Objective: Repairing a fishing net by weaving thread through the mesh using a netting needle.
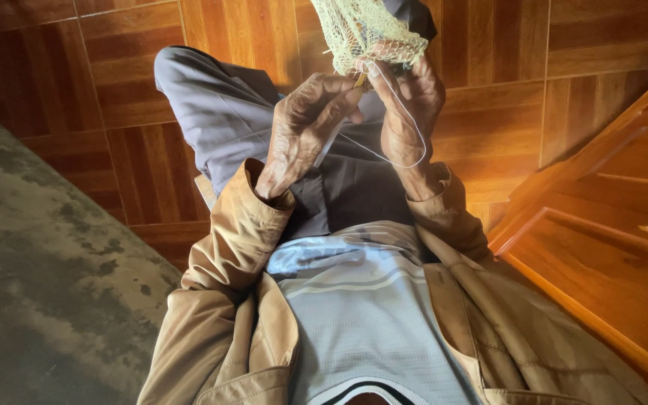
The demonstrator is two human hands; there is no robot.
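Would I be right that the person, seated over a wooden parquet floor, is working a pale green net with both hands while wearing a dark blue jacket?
Not quite: the head view shows a tan jacket, not dark blue. The rest holds: both hands, left and right, work the pale green net over the parquet floor.

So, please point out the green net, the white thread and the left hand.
green net (361,30), head view, on the mesh above the hands
white thread (414,120), head view, on the loop beside the right wrist
left hand (301,127), head view, on its back
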